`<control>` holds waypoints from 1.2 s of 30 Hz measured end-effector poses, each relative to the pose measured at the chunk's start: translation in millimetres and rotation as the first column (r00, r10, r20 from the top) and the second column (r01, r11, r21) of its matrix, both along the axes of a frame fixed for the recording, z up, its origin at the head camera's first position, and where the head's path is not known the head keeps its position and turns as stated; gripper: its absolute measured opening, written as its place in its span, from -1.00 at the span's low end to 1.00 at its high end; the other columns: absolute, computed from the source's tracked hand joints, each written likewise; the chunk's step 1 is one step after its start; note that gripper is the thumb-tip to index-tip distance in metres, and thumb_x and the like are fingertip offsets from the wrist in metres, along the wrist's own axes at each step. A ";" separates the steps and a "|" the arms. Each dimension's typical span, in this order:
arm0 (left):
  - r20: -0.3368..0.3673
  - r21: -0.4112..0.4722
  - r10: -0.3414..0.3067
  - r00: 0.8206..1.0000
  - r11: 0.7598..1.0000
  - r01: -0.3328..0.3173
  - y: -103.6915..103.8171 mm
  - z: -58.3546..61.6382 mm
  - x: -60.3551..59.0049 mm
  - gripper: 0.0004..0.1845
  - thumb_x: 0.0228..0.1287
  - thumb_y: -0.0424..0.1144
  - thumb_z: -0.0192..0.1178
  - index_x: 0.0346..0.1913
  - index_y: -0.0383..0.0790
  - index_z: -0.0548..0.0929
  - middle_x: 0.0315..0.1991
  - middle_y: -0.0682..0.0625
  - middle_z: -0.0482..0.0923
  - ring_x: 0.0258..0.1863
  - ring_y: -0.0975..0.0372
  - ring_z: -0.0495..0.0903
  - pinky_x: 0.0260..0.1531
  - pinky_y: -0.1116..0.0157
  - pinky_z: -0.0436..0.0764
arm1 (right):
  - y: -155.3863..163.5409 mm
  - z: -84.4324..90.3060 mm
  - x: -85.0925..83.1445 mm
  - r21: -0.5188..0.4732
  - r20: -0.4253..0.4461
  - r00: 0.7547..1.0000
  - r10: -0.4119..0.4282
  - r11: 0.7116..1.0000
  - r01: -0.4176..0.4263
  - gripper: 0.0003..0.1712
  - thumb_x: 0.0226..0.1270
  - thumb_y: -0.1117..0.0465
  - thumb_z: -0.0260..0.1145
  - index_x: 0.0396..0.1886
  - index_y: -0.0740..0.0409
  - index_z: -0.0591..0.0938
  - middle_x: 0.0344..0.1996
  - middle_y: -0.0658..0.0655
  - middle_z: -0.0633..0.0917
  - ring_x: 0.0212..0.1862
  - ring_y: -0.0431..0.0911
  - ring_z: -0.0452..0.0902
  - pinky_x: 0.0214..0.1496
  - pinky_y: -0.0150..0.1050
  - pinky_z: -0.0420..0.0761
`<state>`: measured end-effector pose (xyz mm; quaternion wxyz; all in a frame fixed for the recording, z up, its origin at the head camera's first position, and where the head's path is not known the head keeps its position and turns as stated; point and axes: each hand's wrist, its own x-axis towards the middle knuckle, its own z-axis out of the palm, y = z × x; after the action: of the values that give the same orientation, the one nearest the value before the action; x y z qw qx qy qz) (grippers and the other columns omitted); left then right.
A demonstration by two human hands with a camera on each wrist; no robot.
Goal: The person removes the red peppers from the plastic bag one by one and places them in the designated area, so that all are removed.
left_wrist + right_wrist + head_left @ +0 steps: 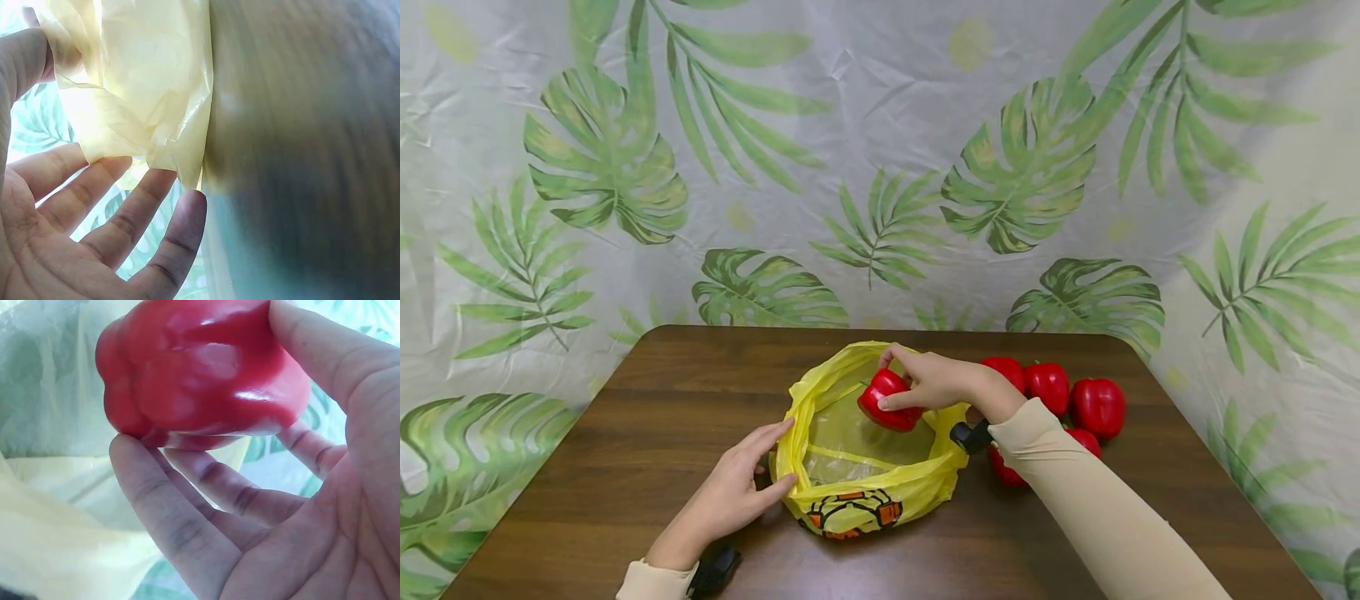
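Pepper (889, 400) pinched by right hand (934, 381) over yellow bag (865, 467) mouth. Left hand (737, 487), fingers straight, steadies bag rim on surface (625, 433). Risk: thin rim folds inward, pepper misses. Spare peppers (1075, 400) beyond.

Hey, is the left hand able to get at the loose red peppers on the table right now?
Probably not easily: the left hand rests on the yellow bag's near-left rim, and the bag plus the right arm lie between it and the loose peppers.
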<state>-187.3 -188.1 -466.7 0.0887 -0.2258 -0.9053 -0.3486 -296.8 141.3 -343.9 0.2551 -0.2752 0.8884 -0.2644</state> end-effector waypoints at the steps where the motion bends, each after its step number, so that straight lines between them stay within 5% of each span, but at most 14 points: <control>1: 0.001 0.000 0.001 1.000 1.000 -0.001 -0.2 0.1 0.2 -0.22 0.37 -0.15 0.49 0.59 -0.17 0.46 0.43 -0.12 0.57 0.25 0.00 0.66 -0.14 0.30 0.71 | 2.4 0.8 0.4 -0.004 -0.005 1.000 -0.004 1.000 0.004 -0.36 0.53 -0.11 0.41 0.37 -0.03 0.31 0.07 0.15 0.76 -0.07 -0.05 0.69 0.04 -0.14 0.70; 28: -0.007 0.000 -0.001 1.000 1.000 0.001 -0.7 0.6 0.6 -0.23 0.39 -0.14 0.47 0.59 -0.17 0.45 0.44 -0.12 0.57 0.26 0.00 0.66 -0.15 0.32 0.69 | 64.4 18.7 21.5 -0.111 -0.083 0.989 -0.122 0.987 0.112 -0.30 0.53 -0.18 0.38 0.41 0.04 0.33 0.20 0.26 0.66 0.20 0.09 0.68 0.14 0.01 0.76; 36: 0.005 -0.004 0.007 1.000 1.000 -0.007 -1.2 0.7 1.1 -0.23 0.39 -0.11 0.48 0.60 -0.15 0.45 0.44 -0.12 0.57 0.26 0.00 0.65 -0.15 0.31 0.69 | 84.6 21.4 30.9 -0.122 -0.104 0.977 -0.185 0.977 0.173 -0.29 0.52 -0.17 0.39 0.42 0.01 0.31 0.19 0.29 0.63 -0.03 0.02 0.67 -0.04 -0.10 0.75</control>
<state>-186.3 -189.3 -466.0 0.0872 -0.2217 -0.9071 -0.3471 -265.9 225.8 -322.5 0.1629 -0.2226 0.9065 -0.3195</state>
